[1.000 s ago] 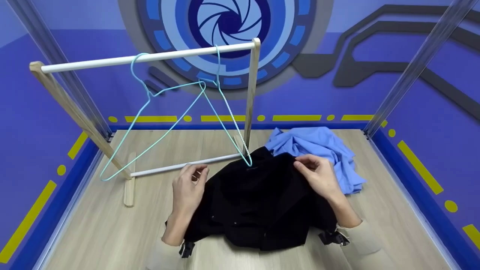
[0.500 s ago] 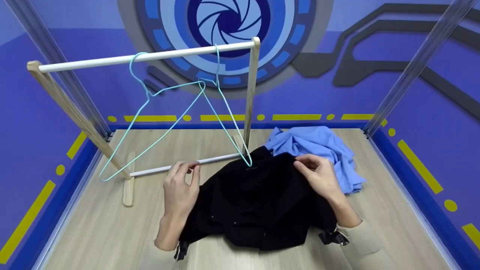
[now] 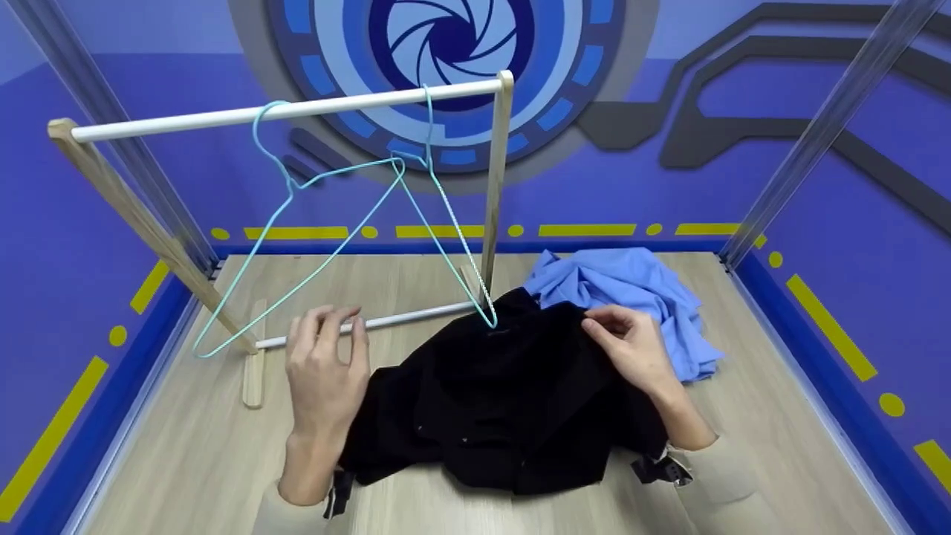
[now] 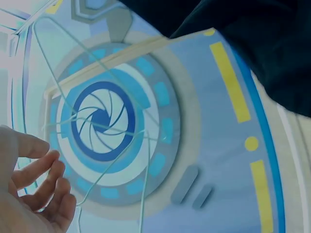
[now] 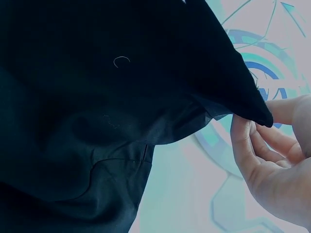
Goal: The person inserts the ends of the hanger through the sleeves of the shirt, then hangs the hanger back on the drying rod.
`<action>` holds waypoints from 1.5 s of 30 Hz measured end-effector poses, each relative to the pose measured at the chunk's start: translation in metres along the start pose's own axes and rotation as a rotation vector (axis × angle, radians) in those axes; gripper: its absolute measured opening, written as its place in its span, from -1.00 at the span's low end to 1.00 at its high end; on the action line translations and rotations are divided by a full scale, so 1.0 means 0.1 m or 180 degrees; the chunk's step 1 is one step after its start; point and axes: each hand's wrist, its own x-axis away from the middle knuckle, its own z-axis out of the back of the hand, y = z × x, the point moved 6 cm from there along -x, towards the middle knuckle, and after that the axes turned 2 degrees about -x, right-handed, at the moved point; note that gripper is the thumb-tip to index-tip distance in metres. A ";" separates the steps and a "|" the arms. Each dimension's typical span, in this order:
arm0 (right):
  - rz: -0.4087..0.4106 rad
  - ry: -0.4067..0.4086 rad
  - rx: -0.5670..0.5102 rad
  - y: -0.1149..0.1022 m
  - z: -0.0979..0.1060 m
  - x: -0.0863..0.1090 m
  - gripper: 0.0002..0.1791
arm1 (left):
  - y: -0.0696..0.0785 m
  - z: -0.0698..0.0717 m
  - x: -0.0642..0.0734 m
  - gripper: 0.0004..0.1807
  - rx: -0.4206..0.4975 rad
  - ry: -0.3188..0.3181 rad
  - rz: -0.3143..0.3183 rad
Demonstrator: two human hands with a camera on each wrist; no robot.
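Note:
A black shirt [image 3: 483,401] with small pale buttons lies bunched in front of me, partly raised at the right. My right hand [image 3: 637,351] pinches its upper right edge between thumb and fingers; the right wrist view shows the dark cloth [image 5: 146,97] hanging from that hand [image 5: 272,165]. To the left, my left hand [image 3: 327,364] is off the cloth with its fingers loosely bent and apart from the thumb, overlapping the rack's lower bar in the head view. The left wrist view shows this hand [image 4: 36,189] holding nothing, with the shirt [image 4: 252,43] above it.
A wooden rack with a white top bar [image 3: 334,108] stands at the left back. Two light-blue wire hangers [image 3: 286,208] hang on it, one reaching down to the shirt. A crumpled blue cloth [image 3: 631,286] lies behind the shirt. Purple walls [image 3: 854,223] enclose the table.
My left hand has moved left, away from the shirt, with its fingers spreading wider from the thumb. The right hand keeps its place on the shirt's edge.

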 end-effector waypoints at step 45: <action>-0.0082 -0.0097 0.0072 0.01 0.01 0.01 -0.90 | -0.54 0.64 -0.43 -0.63 -0.0833 -0.0141 0.0923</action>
